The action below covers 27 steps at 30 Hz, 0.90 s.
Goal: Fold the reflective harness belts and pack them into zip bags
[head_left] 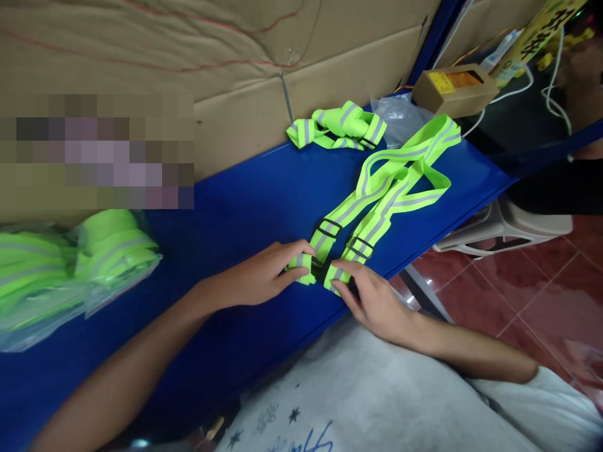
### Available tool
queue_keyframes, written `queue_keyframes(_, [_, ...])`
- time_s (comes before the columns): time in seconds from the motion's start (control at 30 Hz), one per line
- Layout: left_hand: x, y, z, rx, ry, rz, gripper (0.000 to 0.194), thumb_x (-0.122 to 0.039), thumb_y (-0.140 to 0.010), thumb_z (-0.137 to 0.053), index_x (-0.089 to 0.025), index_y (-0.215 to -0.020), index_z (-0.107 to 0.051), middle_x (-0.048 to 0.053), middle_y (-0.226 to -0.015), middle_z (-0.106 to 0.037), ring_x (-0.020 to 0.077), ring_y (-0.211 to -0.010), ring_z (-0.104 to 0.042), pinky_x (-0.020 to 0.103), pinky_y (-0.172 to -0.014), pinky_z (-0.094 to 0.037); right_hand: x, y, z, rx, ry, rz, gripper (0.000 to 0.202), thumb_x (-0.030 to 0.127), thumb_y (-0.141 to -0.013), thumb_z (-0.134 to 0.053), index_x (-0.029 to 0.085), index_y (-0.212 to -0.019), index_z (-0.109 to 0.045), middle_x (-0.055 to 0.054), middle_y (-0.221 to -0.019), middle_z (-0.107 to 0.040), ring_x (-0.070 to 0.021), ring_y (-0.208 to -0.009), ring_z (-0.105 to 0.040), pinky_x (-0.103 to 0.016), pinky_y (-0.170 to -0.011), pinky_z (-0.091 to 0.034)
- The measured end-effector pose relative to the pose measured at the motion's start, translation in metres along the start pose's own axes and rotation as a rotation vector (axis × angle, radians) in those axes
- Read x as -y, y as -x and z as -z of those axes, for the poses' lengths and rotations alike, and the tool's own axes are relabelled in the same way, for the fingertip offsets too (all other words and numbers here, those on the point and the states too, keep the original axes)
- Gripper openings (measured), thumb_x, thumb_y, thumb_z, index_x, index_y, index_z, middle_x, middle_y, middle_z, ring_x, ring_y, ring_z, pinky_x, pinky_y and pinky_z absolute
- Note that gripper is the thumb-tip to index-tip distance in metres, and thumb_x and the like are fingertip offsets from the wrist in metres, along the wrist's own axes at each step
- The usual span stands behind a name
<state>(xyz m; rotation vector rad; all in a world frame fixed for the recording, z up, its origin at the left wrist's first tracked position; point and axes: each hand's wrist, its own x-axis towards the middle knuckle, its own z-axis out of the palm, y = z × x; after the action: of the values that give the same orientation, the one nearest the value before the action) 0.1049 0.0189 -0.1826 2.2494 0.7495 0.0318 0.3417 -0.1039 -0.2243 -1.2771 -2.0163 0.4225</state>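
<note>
A neon yellow-green reflective harness (377, 188) with grey stripes lies stretched over the blue table. Two black strap sliders (360, 247) sit on its straps close to my hands. My left hand (282, 267) pinches one strap end between thumb and fingers. Just to its right, my right hand (360, 285) grips the other strap end. Between the two hands is a black buckle (318, 269), partly covered by the fingers; whether it is fastened I cannot tell.
Another bundled reflective strap (342, 125) lies against the cardboard wall. Clear bags of similar straps (113, 254) rest at the left. A plastic bag (400, 116) and a brown box (452, 88) are at the back right. Below stands a pale stool (509, 229).
</note>
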Motion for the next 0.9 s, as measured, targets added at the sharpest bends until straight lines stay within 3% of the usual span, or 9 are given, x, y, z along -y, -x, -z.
queue_keyframes(0.13, [0.002, -0.011, -0.001, -0.078, 0.031, -0.1, 0.023, -0.032, -0.108, -0.05, -0.022, -0.127, -0.057, 0.007, -0.124, -0.064, 0.0188, -0.116, -0.063, 0.034, -0.101, -0.051, -0.01, 0.0, 0.005, -0.025, -0.028, 0.032, 0.026, 0.025, -0.106, -0.058, 0.017, -0.13, -0.055, -0.01, -0.111, -0.074, -0.0209, -0.099, -0.072, -0.038, -0.087, -0.063])
queue_keyframes(0.23, [0.003, -0.012, -0.007, -0.132, 0.035, -0.165, 0.033, -0.026, -0.109, -0.047, -0.024, -0.141, -0.052, 0.008, -0.128, -0.062, 0.0173, -0.119, -0.062, 0.032, -0.102, -0.052, -0.02, -0.001, 0.024, 0.079, -0.035, 0.022, 0.033, 0.031, -0.108, -0.054, 0.018, -0.138, -0.053, -0.012, -0.124, -0.072, -0.0237, -0.114, -0.069, -0.044, -0.096, -0.061])
queue_keyframes(0.4, [0.002, -0.013, -0.013, -0.111, 0.024, -0.192, 0.039, -0.021, -0.109, -0.045, -0.028, -0.147, -0.053, 0.009, -0.132, -0.058, 0.0146, -0.116, -0.063, 0.028, -0.1, -0.054, -0.04, -0.002, 0.047, 0.136, 0.068, 0.092, 0.031, 0.018, -0.107, -0.053, 0.016, -0.137, -0.058, -0.011, -0.132, -0.069, -0.0241, -0.129, -0.062, -0.047, -0.111, -0.055])
queue_keyframes(0.53, [0.0, -0.017, -0.021, -0.268, -0.155, -0.219, 0.044, -0.021, -0.106, -0.051, -0.032, -0.149, -0.053, 0.011, -0.138, -0.05, 0.0198, -0.122, -0.06, 0.036, -0.103, -0.056, -0.048, -0.005, 0.042, 0.123, 0.129, 0.14, 0.026, 0.016, -0.105, -0.056, 0.013, -0.129, -0.065, -0.013, -0.132, -0.069, -0.0266, -0.127, -0.064, -0.047, -0.109, -0.058])
queue_keyframes(0.63, [-0.005, -0.016, -0.032, -0.358, -0.283, -0.201, 0.044, -0.022, -0.106, -0.054, -0.028, -0.15, -0.052, 0.011, -0.133, -0.056, 0.022, -0.12, -0.06, 0.041, -0.103, -0.057, -0.047, -0.006, 0.039, 0.117, 0.083, 0.098, 0.033, 0.014, -0.106, -0.051, 0.014, -0.137, -0.06, -0.013, -0.139, -0.066, -0.0255, -0.135, -0.06, -0.048, -0.113, -0.056])
queue_keyframes(0.7, [-0.008, -0.013, -0.039, -0.364, -0.365, -0.192, 0.039, -0.021, -0.106, -0.053, -0.022, -0.145, -0.054, 0.011, -0.131, -0.061, 0.0223, -0.119, -0.062, 0.042, -0.103, -0.058, -0.045, -0.004, 0.042, 0.143, 0.008, 0.036, 0.041, 0.01, -0.106, -0.044, 0.016, -0.146, -0.051, -0.012, -0.147, -0.062, -0.0215, -0.142, -0.056, -0.047, -0.12, -0.052])
queue_keyframes(0.77, [-0.011, -0.01, -0.045, -0.367, -0.477, -0.218, 0.036, -0.022, -0.106, -0.052, -0.018, -0.142, -0.054, 0.013, -0.135, -0.064, 0.025, -0.123, -0.063, 0.045, -0.104, -0.06, -0.044, 0.0, 0.046, 0.189, -0.021, 0.031, 0.046, 0.008, -0.105, -0.039, 0.017, -0.15, -0.045, -0.012, -0.154, -0.056, -0.0193, -0.148, -0.051, -0.052, -0.13, -0.039])
queue_keyframes(0.83, [-0.012, -0.006, -0.049, -0.367, -0.57, -0.26, 0.044, -0.034, -0.106, -0.055, -0.013, -0.145, -0.052, 0.018, -0.143, -0.061, 0.0307, -0.13, -0.061, 0.049, -0.105, -0.06, -0.043, 0.004, 0.049, 0.238, 0.037, 0.09, 0.041, 0.019, -0.105, -0.044, 0.017, -0.147, -0.047, -0.015, -0.159, -0.05, -0.0225, -0.152, -0.046, -0.059, -0.134, -0.025])
queue_keyframes(0.9, [-0.014, -0.003, -0.05, -0.353, -0.6, -0.279, 0.061, -0.049, -0.102, -0.059, -0.009, -0.147, -0.049, 0.023, -0.147, -0.057, 0.0356, -0.135, -0.057, 0.052, -0.107, -0.059, -0.042, 0.007, 0.05, 0.251, 0.128, 0.159, 0.046, 0.04, -0.105, -0.055, 0.014, -0.142, -0.053, -0.02, -0.162, -0.045, -0.0285, -0.154, -0.042, -0.062, -0.133, -0.022])
